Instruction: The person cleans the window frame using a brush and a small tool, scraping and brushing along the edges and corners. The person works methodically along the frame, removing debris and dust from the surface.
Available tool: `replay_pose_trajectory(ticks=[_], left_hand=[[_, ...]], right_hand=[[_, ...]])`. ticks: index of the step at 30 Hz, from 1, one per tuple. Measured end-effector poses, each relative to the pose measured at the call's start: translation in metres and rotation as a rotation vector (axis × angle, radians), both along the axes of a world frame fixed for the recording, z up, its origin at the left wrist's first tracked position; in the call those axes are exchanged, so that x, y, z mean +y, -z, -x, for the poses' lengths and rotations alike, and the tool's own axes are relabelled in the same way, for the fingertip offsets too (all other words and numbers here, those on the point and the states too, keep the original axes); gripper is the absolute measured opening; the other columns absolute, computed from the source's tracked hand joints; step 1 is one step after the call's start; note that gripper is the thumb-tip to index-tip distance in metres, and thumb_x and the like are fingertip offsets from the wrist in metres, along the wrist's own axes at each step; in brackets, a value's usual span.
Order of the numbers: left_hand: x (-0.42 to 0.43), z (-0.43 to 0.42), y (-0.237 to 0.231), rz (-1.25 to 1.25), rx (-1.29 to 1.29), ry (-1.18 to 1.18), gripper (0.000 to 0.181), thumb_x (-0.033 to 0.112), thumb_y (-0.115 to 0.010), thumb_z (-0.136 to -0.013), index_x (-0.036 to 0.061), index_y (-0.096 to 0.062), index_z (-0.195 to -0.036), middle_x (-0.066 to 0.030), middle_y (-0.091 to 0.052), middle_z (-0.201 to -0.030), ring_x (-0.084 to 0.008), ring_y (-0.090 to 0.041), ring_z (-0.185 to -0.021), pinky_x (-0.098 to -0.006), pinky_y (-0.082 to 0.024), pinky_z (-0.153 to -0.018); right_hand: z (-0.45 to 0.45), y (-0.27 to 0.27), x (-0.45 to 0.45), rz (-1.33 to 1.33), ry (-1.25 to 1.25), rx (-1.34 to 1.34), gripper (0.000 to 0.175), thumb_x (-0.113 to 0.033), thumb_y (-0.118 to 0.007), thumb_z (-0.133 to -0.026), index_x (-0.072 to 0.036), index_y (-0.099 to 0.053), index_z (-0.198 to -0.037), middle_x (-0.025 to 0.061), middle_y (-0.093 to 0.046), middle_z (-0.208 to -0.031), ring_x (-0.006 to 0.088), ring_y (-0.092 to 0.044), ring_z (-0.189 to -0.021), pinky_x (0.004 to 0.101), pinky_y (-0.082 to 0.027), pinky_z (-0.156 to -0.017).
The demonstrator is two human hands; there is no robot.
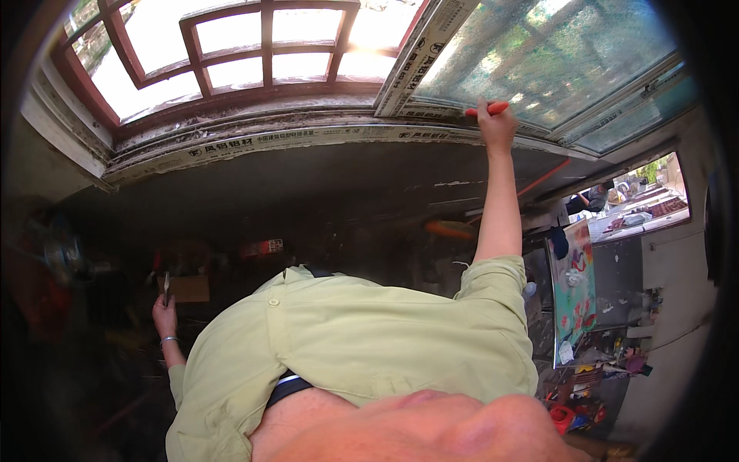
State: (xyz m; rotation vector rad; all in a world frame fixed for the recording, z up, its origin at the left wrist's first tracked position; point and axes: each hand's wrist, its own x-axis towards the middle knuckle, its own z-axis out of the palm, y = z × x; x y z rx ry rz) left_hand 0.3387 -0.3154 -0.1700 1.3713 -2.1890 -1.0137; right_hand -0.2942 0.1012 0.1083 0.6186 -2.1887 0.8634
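Note:
My right hand (497, 124) is closed around a red-orange handle (488, 108) at the lower rail of a sliding window sash (430, 111). Whatever the handle belongs to is mostly hidden by my fingers. Patterned translucent glass (537, 63) fills the sash above the hand. Low on the left, away from the window, my left hand (164, 315) grips a slim metal tool (167, 286) that points upward; its exact kind cannot be told. Dirt lies along the aluminium window track (242, 124), which runs left from the sash. Printed film covers parts of the frame.
Reddish window bars (265, 52) stand outside the track. A cardboard box (191, 289) is beside my left hand, in a dark, cluttered area. At right are a table with a colourful cover (574, 289) and a doorway, through which another person (594, 197) shows.

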Motion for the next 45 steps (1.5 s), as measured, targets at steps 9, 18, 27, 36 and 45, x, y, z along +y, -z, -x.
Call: replay_pose_trajectory(ticks=[9,18,27,36,45], left_hand=[[0.006,0.108,-0.107,0.353,-0.019,-0.126,0.032,0.028,-0.054,-0.09,-0.0005,-0.05,-0.075,-0.0173,-0.048,-0.066,-0.0334,-0.039,-0.057,-0.0386,-0.036,-0.054],[-0.028,0.287,-0.216,1.18,0.189,0.262,0.014,0.015,-0.058,-0.08,0.0053,-0.048,-0.077,-0.0112,-0.051,-0.074,-0.0324,-0.053,-0.071,-0.0407,-0.043,-0.06],[-0.071,0.336,-0.193,0.884,0.563,0.193,0.024,0.026,-0.06,-0.087,0.0029,-0.064,-0.091,-0.0119,-0.059,-0.071,-0.0239,-0.057,-0.062,-0.0324,-0.043,-0.058],[-0.084,0.332,-0.191,0.623,0.257,0.041,0.037,0.036,-0.057,-0.09,0.006,-0.062,-0.111,-0.0087,-0.065,-0.075,-0.0046,-0.048,-0.067,-0.0242,-0.044,-0.064],[-0.107,0.326,-0.181,0.517,0.227,0.054,0.042,0.038,-0.056,-0.09,0.0062,-0.06,-0.116,-0.0069,-0.067,-0.105,-0.0075,-0.059,-0.095,-0.0221,-0.043,-0.08]], right_hand=[[-0.034,0.05,-0.062,-0.099,-0.38,0.207,0.025,-0.014,-0.069,-0.074,-0.007,-0.049,-0.061,0.0086,-0.05,-0.062,0.0283,-0.052,-0.059,0.0371,-0.042,-0.055],[0.02,0.02,0.021,-0.012,0.053,0.133,0.031,-0.02,-0.062,-0.082,-0.005,-0.049,-0.059,0.0092,-0.052,-0.064,0.0306,-0.054,-0.059,0.0381,-0.043,-0.054],[-0.05,0.052,-0.066,0.013,-0.594,0.274,0.024,-0.002,-0.069,-0.073,-0.007,-0.047,-0.064,0.0067,-0.047,-0.059,0.0241,-0.049,-0.054,0.0329,-0.041,-0.051],[0.07,-0.007,0.075,-0.02,0.138,-0.045,0.032,-0.027,-0.065,-0.081,-0.002,-0.054,-0.065,0.0128,-0.056,-0.059,0.0282,-0.055,-0.053,0.0366,-0.045,-0.054],[0.112,0.006,0.093,-0.479,0.051,0.209,0.027,-0.026,-0.059,-0.081,-0.008,-0.052,-0.062,0.0121,-0.053,-0.061,0.0334,-0.053,-0.06,0.0403,-0.043,-0.057]])
